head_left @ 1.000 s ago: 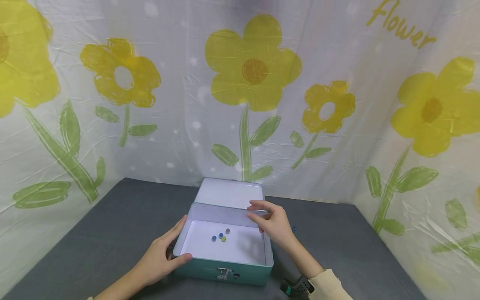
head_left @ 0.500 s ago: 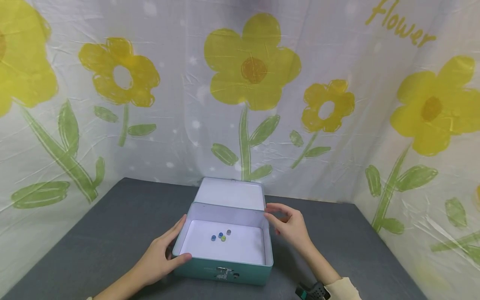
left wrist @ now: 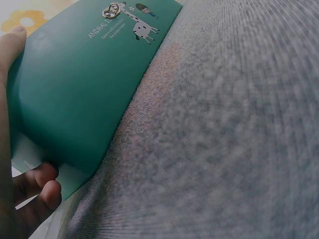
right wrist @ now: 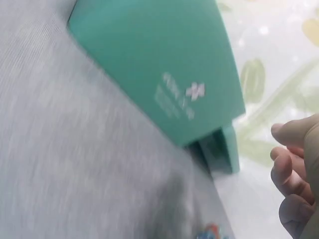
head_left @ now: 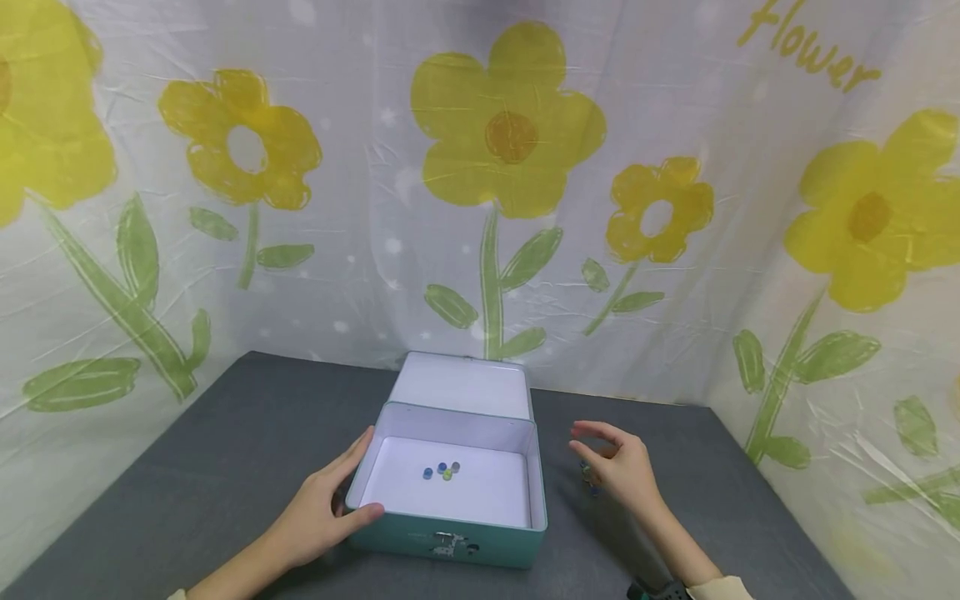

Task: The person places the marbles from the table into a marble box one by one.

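Observation:
A green tin box (head_left: 442, 533) with a white inside stands with its lid (head_left: 461, 386) folded back. Several small beads lie on its floor: blue (head_left: 427, 473), grey (head_left: 455, 467) and yellow-green (head_left: 447, 475) among them. My left hand (head_left: 311, 508) grips the box's left side, thumb over the front rim; its fingers (left wrist: 40, 184) touch the wall. Right of the box my right hand (head_left: 626, 475) hovers with thumb and fingers parted, nothing visible between them. Small coloured beads (head_left: 587, 473) lie partly hidden below it, also at the right wrist view's bottom edge (right wrist: 212, 232).
The box rests on a dark grey tabletop (head_left: 300, 400). A curtain printed with yellow flowers (head_left: 510, 137) hangs behind and at both sides. A dark band (head_left: 660, 591) is on my right wrist.
My right hand has moved right, from over the box's right side to the beads outside it. Inside, the grey bead has shifted slightly. The left hand keeps its grip.

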### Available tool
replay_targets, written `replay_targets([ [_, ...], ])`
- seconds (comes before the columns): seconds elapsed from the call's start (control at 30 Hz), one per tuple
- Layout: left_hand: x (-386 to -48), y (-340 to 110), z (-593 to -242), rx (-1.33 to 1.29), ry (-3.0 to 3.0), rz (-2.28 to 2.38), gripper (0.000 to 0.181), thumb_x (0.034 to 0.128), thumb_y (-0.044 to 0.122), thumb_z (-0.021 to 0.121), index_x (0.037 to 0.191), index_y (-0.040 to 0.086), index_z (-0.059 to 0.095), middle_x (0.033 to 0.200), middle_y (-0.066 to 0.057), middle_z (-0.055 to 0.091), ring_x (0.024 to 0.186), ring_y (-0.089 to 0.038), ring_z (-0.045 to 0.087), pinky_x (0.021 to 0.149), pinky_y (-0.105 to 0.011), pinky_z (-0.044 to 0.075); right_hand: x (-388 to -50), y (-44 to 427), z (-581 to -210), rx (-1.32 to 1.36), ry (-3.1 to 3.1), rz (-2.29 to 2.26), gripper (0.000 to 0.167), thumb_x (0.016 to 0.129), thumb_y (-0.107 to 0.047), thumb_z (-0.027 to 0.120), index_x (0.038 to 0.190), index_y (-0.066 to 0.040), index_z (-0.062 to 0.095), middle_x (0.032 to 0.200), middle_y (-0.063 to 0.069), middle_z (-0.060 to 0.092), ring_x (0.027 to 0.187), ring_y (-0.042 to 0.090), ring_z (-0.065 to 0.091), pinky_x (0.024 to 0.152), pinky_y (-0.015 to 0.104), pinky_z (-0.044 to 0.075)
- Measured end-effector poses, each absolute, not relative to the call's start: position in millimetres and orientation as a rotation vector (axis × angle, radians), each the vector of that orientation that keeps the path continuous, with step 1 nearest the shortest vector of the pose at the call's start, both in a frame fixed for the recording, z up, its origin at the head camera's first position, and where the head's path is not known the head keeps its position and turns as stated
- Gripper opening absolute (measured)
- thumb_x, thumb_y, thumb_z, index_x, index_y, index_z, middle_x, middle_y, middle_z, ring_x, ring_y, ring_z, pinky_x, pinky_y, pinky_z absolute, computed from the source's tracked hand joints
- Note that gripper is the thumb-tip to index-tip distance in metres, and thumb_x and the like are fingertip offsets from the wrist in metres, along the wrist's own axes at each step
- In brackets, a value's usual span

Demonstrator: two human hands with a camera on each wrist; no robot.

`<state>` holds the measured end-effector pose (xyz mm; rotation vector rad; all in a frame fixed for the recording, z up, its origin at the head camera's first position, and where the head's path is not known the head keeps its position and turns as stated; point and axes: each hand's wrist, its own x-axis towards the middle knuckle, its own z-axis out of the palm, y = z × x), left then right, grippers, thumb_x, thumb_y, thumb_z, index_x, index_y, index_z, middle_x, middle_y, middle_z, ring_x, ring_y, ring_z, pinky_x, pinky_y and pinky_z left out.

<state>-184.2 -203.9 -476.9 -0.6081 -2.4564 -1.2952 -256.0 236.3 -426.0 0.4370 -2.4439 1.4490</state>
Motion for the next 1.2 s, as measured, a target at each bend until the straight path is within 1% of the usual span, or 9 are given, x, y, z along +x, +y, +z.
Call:
replay_targets([
  [0.13,-183,-204,-476,-0.606,-2.459,-1.292,0.096,0.0889,0.030,0.085,0.168,0.014,0.033,0.166,-0.023,0.040,0.061,0.001,0.042,0.052,-0.022,0.042,-256,251,-433,0.360,-2.503,1.308,0.032,0.094,-0.012,0.082,0.124,-0.004,0.076,0.117,0.016,0.078,0.054,0.022,0.070,0.043,0.024,0.042],
  [0.2,-183,-204,-475,-0.605,-2.461,-1.291,0.096,0.0888,0.030,0.085,0.168,0.013,0.033,0.166,-0.023,0.040,0.061,0.001,0.041,0.051,-0.022,0.042,-256,258,-437,0.333,-2.525,1.256,0.032,0.093,-0.011,0.082,0.123,-0.003,0.076,0.116,0.015,0.079,0.059,0.019,0.073,0.044,0.025,0.043],
  [0.23,-182,-204,-475,-0.603,-2.462,-1.292,0.096,0.0888,0.030,0.085,0.167,0.012,0.033,0.166,-0.023,0.040,0.061,0.001,0.041,0.051,-0.022,0.042,-256,261,-439,0.321,-2.538,1.224,0.032,0.093,-0.011,0.082,0.123,-0.003,0.076,0.116,0.015,0.079,0.055,0.017,0.070,0.043,0.025,0.039],
  [0.3,-182,-204,-476,-0.601,-2.462,-1.295,0.095,0.0887,0.029,0.085,0.167,0.010,0.034,0.166,-0.024,0.040,0.061,0.001,0.041,0.051,-0.022,0.042,-257,267,-442,0.288,-2.560,1.181,0.031,0.092,-0.011,0.083,0.122,-0.003,0.077,0.115,0.015,0.079,0.050,0.012,0.065,0.042,0.025,0.039],
  [0.4,-182,-204,-477,-0.598,-2.463,-1.297,0.095,0.0886,0.029,0.085,0.167,0.010,0.034,0.165,-0.024,0.041,0.061,0.001,0.041,0.051,-0.022,0.042,-257,273,-445,0.242,-2.592,1.146,0.030,0.092,-0.012,0.083,0.121,-0.003,0.077,0.114,0.015,0.079,0.050,0.009,0.064,0.044,0.025,0.041],
  [0.57,-183,-204,-477,-0.600,-2.459,-1.296,0.096,0.0886,0.029,0.085,0.167,0.010,0.034,0.165,-0.024,0.041,0.060,0.001,0.040,0.051,-0.022,0.042,-256,278,-450,0.195,-2.626,1.097,0.027,0.092,-0.012,0.084,0.117,-0.002,0.078,0.110,0.014,0.080,0.061,0.010,0.071,0.048,0.026,0.047],
  [0.87,-183,-203,-475,-0.599,-2.459,-1.299,0.095,0.0887,0.029,0.085,0.167,0.010,0.034,0.165,-0.024,0.040,0.061,0.001,0.041,0.051,-0.022,0.042,-257,281,-459,0.191,-2.648,1.089,0.022,0.091,-0.007,0.083,0.111,-0.001,0.079,0.106,0.015,0.080,0.054,0.010,0.066,0.049,0.025,0.050],
  [1.07,-182,-203,-474,-0.591,-2.473,-1.297,0.094,0.0892,0.030,0.084,0.167,0.010,0.034,0.165,-0.025,0.040,0.062,0.001,0.041,0.051,-0.023,0.042,-256,282,-463,0.163,-2.674,1.125,0.020,0.089,-0.008,0.085,0.108,-0.004,0.080,0.105,0.012,0.081,0.051,0.012,0.061,0.047,0.025,0.048],
  [1.2,-182,-204,-474,-0.584,-2.481,-1.294,0.095,0.0892,0.031,0.084,0.167,0.011,0.034,0.166,-0.024,0.040,0.062,0.000,0.041,0.052,-0.022,0.042,-255,281,-466,0.172,-2.681,1.161,0.017,0.091,-0.009,0.084,0.107,-0.004,0.081,0.105,0.013,0.081,0.052,0.011,0.063,0.048,0.024,0.050],
])
